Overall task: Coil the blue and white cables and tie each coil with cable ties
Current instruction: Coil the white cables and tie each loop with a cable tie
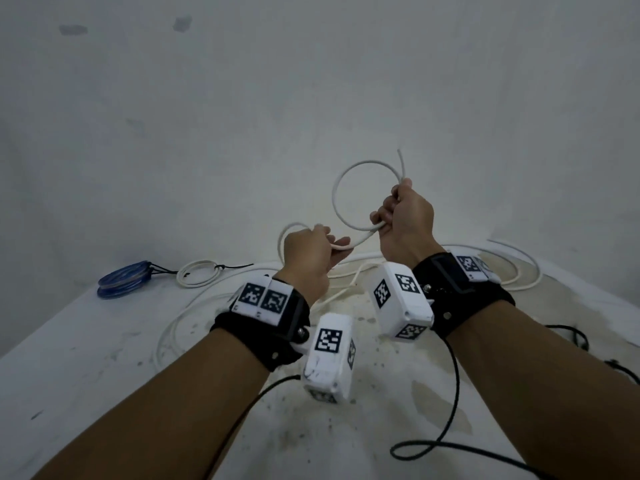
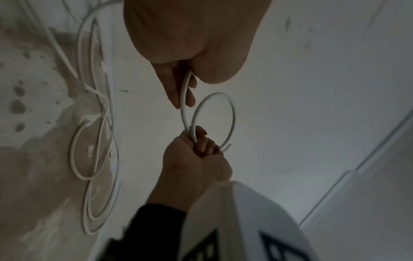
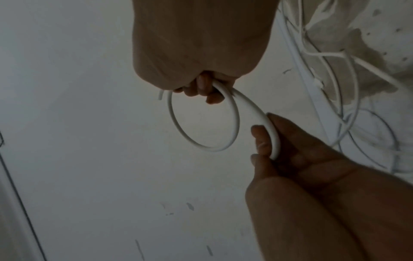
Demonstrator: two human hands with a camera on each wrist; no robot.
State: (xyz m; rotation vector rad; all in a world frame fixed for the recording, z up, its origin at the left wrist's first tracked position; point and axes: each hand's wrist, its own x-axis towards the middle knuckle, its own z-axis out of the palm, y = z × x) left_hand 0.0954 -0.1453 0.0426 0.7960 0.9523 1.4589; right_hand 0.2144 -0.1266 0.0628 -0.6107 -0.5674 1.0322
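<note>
- Basically, your right hand (image 1: pixel 407 220) has its grip closed on one loop of the white cable (image 1: pixel 349 174), raised over the tabletop (image 1: pixel 69 358).
- Your left hand (image 1: pixel 308 254) pinches the same cable; the fingers are partly hidden.
- Counted: one blue coil (image 1: pixel 123 279) and one tied white coil (image 1: pixel 201 273), far left.
- The loose cable's loops overlap, so that count is unclear.

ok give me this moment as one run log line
stage: coiling thin white cable, first loop made | right hand: grips loop | left hand: feeds slack | blue cable coil: tied, on table
</note>
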